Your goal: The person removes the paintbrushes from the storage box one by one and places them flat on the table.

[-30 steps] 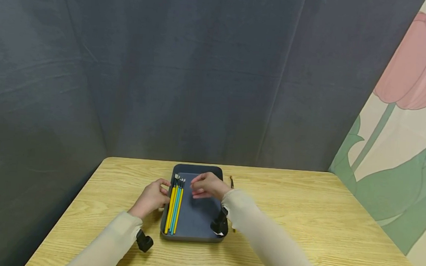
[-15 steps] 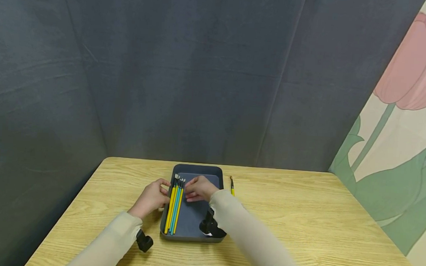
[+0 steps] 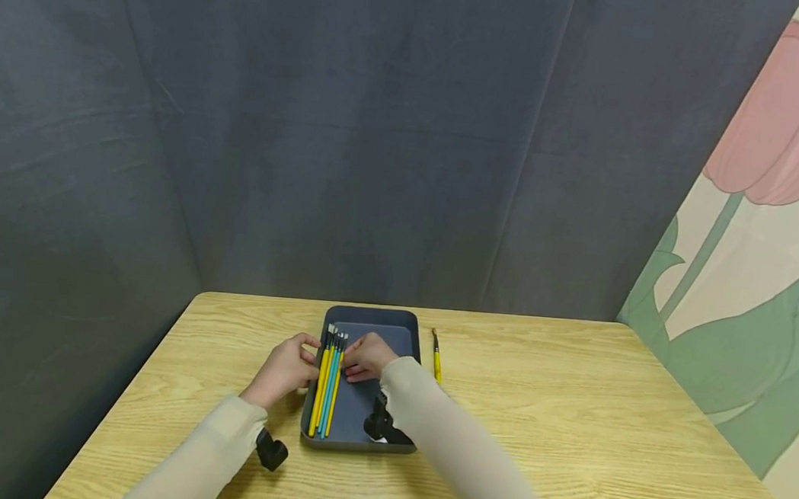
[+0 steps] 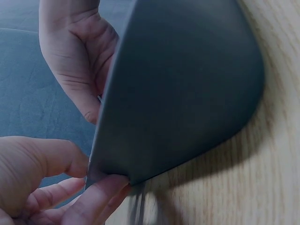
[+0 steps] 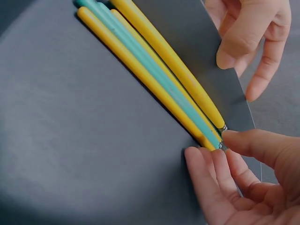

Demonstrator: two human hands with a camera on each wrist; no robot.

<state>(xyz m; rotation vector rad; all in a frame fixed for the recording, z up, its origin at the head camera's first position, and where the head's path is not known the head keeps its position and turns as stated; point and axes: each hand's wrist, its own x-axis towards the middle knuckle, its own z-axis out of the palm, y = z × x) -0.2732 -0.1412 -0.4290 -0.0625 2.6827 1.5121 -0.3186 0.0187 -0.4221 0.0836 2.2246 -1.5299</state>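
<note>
Fingers [image 4: 96, 194] of the left hand [image 3: 284, 371] pinch the wall of the tray [image 3: 360, 446]. Just right of that grip, inside the tray, yellow and teal brushes [image 3: 328, 398] lie longways, handles running toward the near side, bristles pointing far. The right hand [image 3: 368, 357] is nearest, its thumb and fingertips pinched at their necks; how many it holds, I cannot tell.

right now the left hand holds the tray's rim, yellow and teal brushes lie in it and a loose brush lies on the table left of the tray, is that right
Not quite: the loose brush lies on the table right of the tray, as the head view shows. The rest is correct.
</note>
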